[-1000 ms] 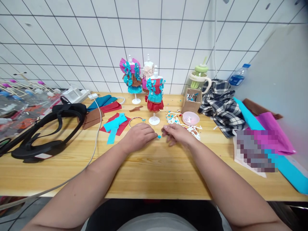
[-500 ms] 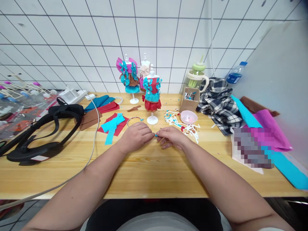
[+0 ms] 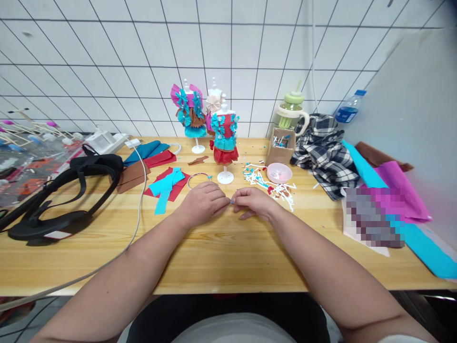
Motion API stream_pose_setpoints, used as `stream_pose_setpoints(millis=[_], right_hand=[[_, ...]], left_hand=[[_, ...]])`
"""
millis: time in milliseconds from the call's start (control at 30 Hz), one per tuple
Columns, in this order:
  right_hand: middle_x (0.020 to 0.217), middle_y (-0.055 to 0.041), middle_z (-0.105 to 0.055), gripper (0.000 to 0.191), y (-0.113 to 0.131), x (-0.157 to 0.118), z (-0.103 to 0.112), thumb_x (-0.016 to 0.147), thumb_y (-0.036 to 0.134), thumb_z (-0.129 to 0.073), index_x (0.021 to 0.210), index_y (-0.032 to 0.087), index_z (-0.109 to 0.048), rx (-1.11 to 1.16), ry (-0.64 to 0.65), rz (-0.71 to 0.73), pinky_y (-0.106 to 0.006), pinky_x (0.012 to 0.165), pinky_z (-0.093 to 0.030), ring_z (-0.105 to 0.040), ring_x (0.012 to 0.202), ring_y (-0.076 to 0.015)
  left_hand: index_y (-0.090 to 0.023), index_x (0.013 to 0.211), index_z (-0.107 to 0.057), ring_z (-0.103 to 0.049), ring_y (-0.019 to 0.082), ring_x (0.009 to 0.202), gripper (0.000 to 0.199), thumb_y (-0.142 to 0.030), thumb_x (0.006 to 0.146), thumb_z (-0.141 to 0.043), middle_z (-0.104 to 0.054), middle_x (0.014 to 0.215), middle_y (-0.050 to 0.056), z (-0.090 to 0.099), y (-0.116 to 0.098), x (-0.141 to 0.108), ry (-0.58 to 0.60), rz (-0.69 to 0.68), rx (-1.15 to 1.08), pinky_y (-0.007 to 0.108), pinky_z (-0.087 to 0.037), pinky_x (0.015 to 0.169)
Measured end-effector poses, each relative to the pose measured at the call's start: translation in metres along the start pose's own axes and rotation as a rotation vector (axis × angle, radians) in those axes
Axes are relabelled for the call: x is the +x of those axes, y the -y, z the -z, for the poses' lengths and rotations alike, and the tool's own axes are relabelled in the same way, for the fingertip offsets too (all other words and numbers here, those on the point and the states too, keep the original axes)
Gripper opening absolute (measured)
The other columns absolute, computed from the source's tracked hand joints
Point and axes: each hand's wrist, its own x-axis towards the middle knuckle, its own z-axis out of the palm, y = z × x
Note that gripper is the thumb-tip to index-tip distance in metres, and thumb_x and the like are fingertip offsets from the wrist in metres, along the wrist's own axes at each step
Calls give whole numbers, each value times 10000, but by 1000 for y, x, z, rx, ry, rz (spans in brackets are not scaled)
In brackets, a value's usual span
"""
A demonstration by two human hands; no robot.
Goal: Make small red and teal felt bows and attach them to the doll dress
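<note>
Over the table in front of me, the fingertips of my left hand (image 3: 204, 204) and my right hand (image 3: 255, 202) meet in a pinch. Between them shows a tiny scrap of blue crepe paper (image 3: 232, 201), mostly hidden by the fingers. Just behind my left hand lies a thin ring (image 3: 189, 180). Straight ahead stands a small dress form (image 3: 226, 127) in a red and blue crepe-paper outfit. Beyond my right hand are scattered white paper bits (image 3: 285, 193) and a pink bowl (image 3: 279, 166).
Left of my hands lie blue strips (image 3: 164, 186) on red paper; a black headset (image 3: 64, 231) and a cable (image 3: 137, 224) are further left. Two more dressed forms stand behind. A cardboard box (image 3: 280, 155), green cup (image 3: 291, 114), plaid cloth (image 3: 321, 157) and coloured paper (image 3: 403, 190) sit right.
My right fingers have shifted very slightly and less of the blue scrap shows between the fingertips. The things on the table keep their places.
</note>
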Motion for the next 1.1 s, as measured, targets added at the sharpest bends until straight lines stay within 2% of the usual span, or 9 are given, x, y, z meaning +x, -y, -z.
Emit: stream_pose_setpoints(millis=[133,333,500,600,767,900,1000,1100], right_hand=[[822,-25,-667,127,1,-2,0,697,206,-674,809,187,-618,29,26,25,-247,500,-548,-625,647,-121],[763,-8,-638,153,0,-1,-2,673,230,-698,810,190,-642,-6,-6,97,-231,519,-528,-609,680,-127],[714,-7,-648,161,-1,3,-3,693,307,-677,775,169,-668,-236,-134,307,-219,565,-476,-584,654,-121],[714,-11,-671,137,-2,5,-1,712,297,-647,741,166,-676,-385,-198,448,-229,616,-457,-579,640,-116],[714,0,-656,107,-3,4,1,712,271,-643,758,196,-703,-657,-303,558,-233,599,-406,-530,619,-113],[737,2,-633,74,-2,0,-1,717,218,-627,756,205,-689,-781,-350,672,-238,611,-389,-508,648,-119],[781,-9,-629,65,0,-6,-3,730,187,-617,763,206,-670,-864,-362,785,-255,661,-399,-532,716,-139],[842,-30,-636,73,1,-12,-6,768,194,-605,798,211,-670,-947,-396,887,-289,739,-409,-555,814,-174]], left_hand=[[-202,840,-679,-603,162,720,157,-245,876,-532,-680,723,27,-2,2,-1,5,73,-68,313,-438,704],[-197,850,-681,-607,162,716,157,-244,875,-534,-683,729,30,-2,4,-2,-2,94,-87,316,-434,698],[-199,843,-687,-606,164,739,169,-252,881,-532,-683,744,35,-4,4,-4,23,100,-91,313,-433,714],[-204,857,-692,-606,166,757,179,-259,886,-524,-683,752,38,-6,3,-4,37,99,-104,314,-435,734],[-200,837,-698,-602,173,756,210,-267,890,-506,-679,737,44,-9,2,-5,59,107,-113,320,-436,734],[-203,842,-700,-607,176,756,203,-260,882,-510,-685,745,46,-8,1,-4,59,126,-139,320,-436,726],[-203,835,-700,-617,170,731,182,-250,863,-527,-684,721,40,-6,-2,-2,46,184,-168,307,-431,702],[-194,766,-692,-613,157,669,150,-236,818,-558,-679,679,25,-6,-6,0,35,333,-235,286,-423,649]])
